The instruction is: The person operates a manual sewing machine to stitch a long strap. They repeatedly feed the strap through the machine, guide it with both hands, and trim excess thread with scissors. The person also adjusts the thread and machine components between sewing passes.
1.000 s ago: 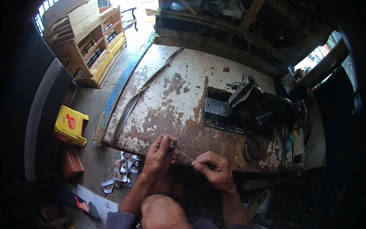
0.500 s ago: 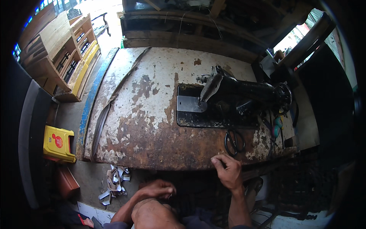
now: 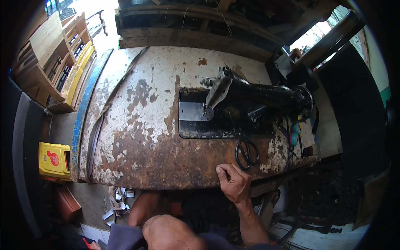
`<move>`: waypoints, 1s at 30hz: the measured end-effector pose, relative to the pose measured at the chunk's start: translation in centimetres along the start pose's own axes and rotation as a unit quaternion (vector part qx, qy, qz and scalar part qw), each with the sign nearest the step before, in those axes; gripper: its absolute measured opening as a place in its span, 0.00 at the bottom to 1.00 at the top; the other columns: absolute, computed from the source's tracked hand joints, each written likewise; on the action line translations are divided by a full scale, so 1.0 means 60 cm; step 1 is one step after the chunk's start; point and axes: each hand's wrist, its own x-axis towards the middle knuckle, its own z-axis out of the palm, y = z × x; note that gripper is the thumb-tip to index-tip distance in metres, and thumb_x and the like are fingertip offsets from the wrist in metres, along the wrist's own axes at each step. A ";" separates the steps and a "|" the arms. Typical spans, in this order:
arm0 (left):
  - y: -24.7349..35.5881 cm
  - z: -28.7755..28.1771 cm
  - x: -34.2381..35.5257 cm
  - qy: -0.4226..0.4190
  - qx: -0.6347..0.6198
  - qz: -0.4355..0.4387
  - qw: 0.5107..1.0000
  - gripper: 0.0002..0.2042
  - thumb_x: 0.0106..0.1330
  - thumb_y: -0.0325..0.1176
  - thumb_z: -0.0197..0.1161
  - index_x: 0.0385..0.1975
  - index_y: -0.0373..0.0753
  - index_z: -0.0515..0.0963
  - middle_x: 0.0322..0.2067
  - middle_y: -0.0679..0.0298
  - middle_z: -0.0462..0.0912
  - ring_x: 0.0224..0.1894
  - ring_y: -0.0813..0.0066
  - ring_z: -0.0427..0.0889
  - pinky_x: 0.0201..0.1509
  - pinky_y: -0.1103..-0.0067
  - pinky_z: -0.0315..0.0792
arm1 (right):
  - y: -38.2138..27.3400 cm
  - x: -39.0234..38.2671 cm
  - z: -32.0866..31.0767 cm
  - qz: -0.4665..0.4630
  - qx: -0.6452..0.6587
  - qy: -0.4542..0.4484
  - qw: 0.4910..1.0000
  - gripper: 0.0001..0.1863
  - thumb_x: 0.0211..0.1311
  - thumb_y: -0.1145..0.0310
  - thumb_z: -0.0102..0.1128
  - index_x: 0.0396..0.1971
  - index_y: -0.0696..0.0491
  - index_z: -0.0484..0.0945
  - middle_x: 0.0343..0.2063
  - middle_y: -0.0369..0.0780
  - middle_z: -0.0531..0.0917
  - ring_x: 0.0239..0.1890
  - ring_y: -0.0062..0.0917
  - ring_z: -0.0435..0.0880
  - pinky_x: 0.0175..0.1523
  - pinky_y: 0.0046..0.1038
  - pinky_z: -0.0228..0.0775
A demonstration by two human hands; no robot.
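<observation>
My right hand [image 3: 234,183] rests at the near edge of the worn work table [image 3: 154,162], its fingers curled and the thumb against them. Whatever may be in that grip is hidden. Just beyond it lies a pair of scissors [image 3: 246,155] with black handle loops, nobody touching it. Behind the scissors stands a black sewing machine [image 3: 258,96] with a metal plate under its needle end. My left hand [image 3: 146,205] is low, by the table's front edge near my bare knee; blur and shadow hide its fingers.
A strip [image 3: 96,137] lies along the table's left side, beside a blue-painted edge [image 3: 80,125]. Yellow plastic stool [image 3: 54,160], wooden shelf unit [image 3: 54,62] and scraps [image 3: 118,204] on the floor are to the left. Small round spools [image 3: 294,135] sit right of the machine.
My left hand has dropped from in front of my body to beneath the table's edge. The whole view has shifted, so the table appears further left. My right hand stays by the scissors.
</observation>
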 end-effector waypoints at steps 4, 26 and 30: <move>0.019 -0.014 -0.050 -0.027 -0.048 0.099 0.994 0.23 0.78 0.52 0.66 0.56 0.37 0.82 0.46 0.67 0.83 0.47 0.79 0.80 0.48 0.76 0.77 | -0.015 -0.049 -0.020 0.020 0.121 -0.076 0.990 0.04 0.68 0.72 0.71 0.39 0.56 0.88 0.32 0.43 0.90 0.33 0.34 0.91 0.39 0.33 0.81; 0.255 -0.326 -0.406 0.243 0.091 0.377 0.889 0.16 0.69 0.37 0.70 0.50 0.39 0.77 0.42 0.53 0.83 0.47 0.49 0.85 0.49 0.59 0.80 | -0.097 -0.073 0.006 0.177 0.615 -0.106 0.761 0.23 0.84 0.69 0.54 0.73 0.58 0.72 0.57 0.41 0.85 0.50 0.20 0.88 0.52 0.24 0.85; 0.253 -0.327 -0.404 0.229 0.107 0.381 0.890 0.16 0.66 0.33 0.71 0.51 0.39 0.78 0.42 0.54 0.82 0.47 0.50 0.85 0.51 0.59 0.81 | -0.086 -0.075 0.027 0.222 0.706 -0.104 0.665 0.23 0.83 0.71 0.55 0.72 0.58 0.72 0.58 0.41 0.85 0.54 0.22 0.88 0.57 0.27 0.86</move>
